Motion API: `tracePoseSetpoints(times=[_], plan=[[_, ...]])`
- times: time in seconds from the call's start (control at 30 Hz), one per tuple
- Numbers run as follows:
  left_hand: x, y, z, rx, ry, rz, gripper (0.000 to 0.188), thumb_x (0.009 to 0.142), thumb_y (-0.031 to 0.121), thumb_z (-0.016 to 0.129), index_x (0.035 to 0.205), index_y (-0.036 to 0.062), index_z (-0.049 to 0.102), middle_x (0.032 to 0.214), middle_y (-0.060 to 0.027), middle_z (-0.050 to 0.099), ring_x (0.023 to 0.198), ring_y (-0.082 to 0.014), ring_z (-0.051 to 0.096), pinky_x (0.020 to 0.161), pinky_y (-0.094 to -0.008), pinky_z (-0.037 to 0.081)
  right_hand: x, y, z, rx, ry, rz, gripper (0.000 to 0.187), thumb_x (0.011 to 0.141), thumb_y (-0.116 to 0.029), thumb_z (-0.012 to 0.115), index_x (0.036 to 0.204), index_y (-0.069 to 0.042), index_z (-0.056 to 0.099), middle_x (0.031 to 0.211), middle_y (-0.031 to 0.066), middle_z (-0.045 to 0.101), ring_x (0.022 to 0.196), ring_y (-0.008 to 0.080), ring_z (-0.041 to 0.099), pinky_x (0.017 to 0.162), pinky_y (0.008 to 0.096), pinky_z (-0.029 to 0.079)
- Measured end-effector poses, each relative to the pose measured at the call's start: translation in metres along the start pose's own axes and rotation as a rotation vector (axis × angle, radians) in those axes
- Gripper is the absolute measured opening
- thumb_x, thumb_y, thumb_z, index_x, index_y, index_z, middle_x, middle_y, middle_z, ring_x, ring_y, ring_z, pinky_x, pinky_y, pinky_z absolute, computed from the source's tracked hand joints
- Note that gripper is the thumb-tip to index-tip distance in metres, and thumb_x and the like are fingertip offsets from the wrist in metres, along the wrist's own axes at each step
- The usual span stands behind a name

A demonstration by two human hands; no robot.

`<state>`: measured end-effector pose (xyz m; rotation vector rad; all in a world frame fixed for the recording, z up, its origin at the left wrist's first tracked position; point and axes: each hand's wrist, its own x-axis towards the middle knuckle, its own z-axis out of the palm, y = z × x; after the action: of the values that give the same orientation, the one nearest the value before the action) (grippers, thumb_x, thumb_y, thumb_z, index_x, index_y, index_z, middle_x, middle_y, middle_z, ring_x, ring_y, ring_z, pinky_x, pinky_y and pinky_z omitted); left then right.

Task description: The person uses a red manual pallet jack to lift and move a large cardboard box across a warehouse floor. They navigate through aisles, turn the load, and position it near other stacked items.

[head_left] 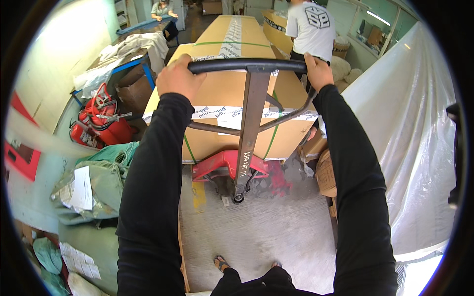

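Both arms reach forward to the black handlebar (247,64) of a pallet jack. My left hand (179,79) is wrapped round the bar's left end, and my right hand (318,72) grips its right end. From the bar a dark metal shaft (251,108) runs down to the jack's red base (224,164). Large brown cardboard boxes (217,145) sit just beyond the handle, bound with green straps and printed white tape. The forks under the load are hidden.
Red fire extinguishers (98,126) and green sacks (94,185) line the left side. White plastic sheeting (395,138) covers something on the right, near a wrapped brown package (326,172). A person in a white shirt (310,32) stands beside the boxes; another person (163,10) is at a far table.
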<state>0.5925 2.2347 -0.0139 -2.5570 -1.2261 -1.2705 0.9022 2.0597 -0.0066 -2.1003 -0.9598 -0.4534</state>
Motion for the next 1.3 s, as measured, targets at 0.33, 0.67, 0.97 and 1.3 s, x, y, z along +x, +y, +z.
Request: tracePoseSetpoints(times=[0.33,0.67,0.97,1.3], plan=[[0.098,-0.063,0.11,-0.28,0.055,0.357,0.033,0.067,0.033,0.082,0.089,0.012,0.071,0.08,-0.0134,0.071,0.076,-0.0331,0.069,0.072,-0.0397,0.056,-0.013,-0.023,0.015,-0.225,0.318,0.137,0.068,0.088,-0.065,0.052,0.073,-0.002,0.072,0.072,0.0267,0.065,0.078,0.0453,0.065,0.074,0.0487,0.051],[0.137,-0.098,0.169,-0.251,0.002,0.298,0.043,0.072,0.042,0.081,0.102,0.014,0.07,0.089,-0.0139,0.072,0.086,-0.033,0.07,0.077,-0.038,0.053,0.008,-0.036,0.023,-0.358,0.224,-0.014,0.067,0.096,-0.052,0.047,0.068,0.006,0.067,0.067,0.0312,0.062,0.072,0.049,0.063,0.073,0.0546,0.05],[0.12,-0.108,0.137,0.044,-0.018,0.234,0.061,0.078,0.055,0.074,0.12,0.0106,0.068,0.095,-0.0175,0.073,0.09,-0.0326,0.07,0.079,-0.0386,0.054,0.043,-0.007,0.048,-0.246,0.011,-0.083,0.071,0.096,-0.056,0.04,0.09,0.008,0.071,0.095,0.035,0.066,0.1,0.0474,0.064,0.092,0.05,0.049],[-0.084,-0.012,-0.072,-0.124,-0.314,-0.12,0.064,0.083,0.05,0.075,0.117,-0.0031,0.066,0.093,-0.0087,0.071,0.087,-0.0152,0.064,0.081,-0.0313,0.051,-0.066,0.019,-0.046,0.143,-0.227,-0.466,0.051,0.099,-0.047,0.048,0.092,-0.002,0.071,0.085,0.02,0.069,0.089,0.0373,0.067,0.079,0.0424,0.051]])
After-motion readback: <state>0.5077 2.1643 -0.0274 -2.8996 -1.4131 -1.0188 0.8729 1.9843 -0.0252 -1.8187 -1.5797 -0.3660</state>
